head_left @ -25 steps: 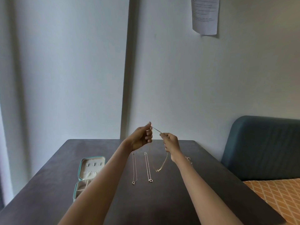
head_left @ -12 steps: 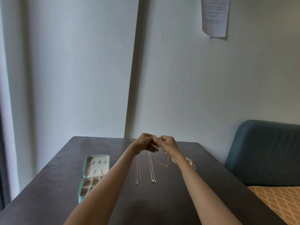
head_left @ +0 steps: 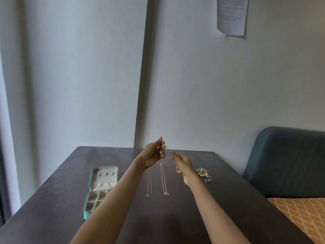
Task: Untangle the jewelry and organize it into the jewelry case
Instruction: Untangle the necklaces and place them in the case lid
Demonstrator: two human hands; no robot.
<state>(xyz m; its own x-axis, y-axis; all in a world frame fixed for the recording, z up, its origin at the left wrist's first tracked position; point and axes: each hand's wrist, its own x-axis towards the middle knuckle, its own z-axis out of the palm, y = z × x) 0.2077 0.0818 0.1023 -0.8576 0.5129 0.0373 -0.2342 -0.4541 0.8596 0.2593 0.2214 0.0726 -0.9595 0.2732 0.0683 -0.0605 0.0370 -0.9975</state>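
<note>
- Jewelry case [head_left: 98, 189] lies open at the table's [head_left: 52, 217] left, lid toward the wall.
- Left hand [head_left: 154, 154] is raised, fingers curled, pinching a thin chain [head_left: 166, 147].
- Two necklaces [head_left: 164, 180] lie straight on the table between the arms.
- Right hand [head_left: 182, 163] is curled and blurred; whether it holds the chain I cannot tell.
- Tangled jewelry [head_left: 204, 174] sits at far right.

Soft, dim daylight comes from the left. The right hand [head_left: 182, 163] is motion-blurred. Wall lines bow at the edges.
</note>
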